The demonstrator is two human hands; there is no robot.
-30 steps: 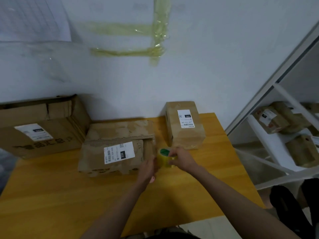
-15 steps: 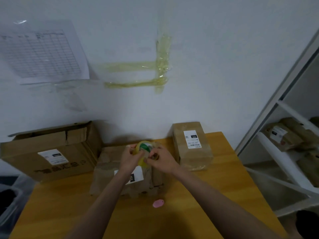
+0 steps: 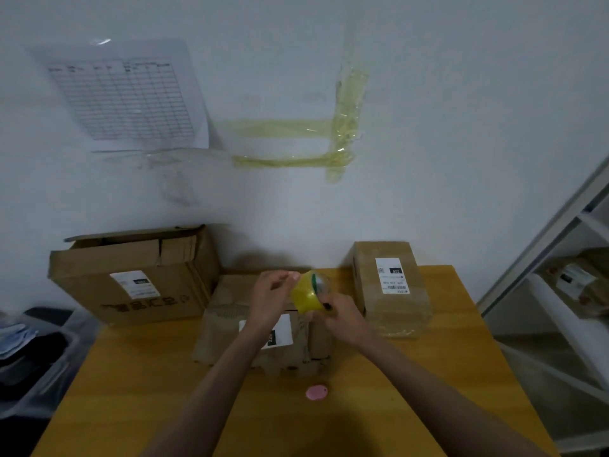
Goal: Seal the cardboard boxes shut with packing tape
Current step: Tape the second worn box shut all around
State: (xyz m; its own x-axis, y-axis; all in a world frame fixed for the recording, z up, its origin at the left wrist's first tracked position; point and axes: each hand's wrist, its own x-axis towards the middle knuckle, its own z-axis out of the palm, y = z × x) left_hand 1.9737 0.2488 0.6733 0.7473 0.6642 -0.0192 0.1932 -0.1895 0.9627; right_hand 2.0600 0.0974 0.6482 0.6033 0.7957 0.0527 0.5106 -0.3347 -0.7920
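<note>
Up on the yellow table (image 3: 138,384) sit three cardboard boxes; the big box (image 3: 131,275) at the left has loose flaps, and what is inside cannot be seen. Above the middle box (image 3: 227,328), the right hand (image 3: 342,319) grips the yellow tape roll (image 3: 308,291). The left hand (image 3: 272,295) touches it with curled fingers.

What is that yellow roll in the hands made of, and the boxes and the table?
The tape roll looks like glossy, see-through yellowish plastic film, wound on a core with a green rim. The middle box and right box look like matte brown cardboard, creased and worn. The table looks like smooth wood or wood-look laminate; faint grain lines show, so I cannot tell which.
</note>
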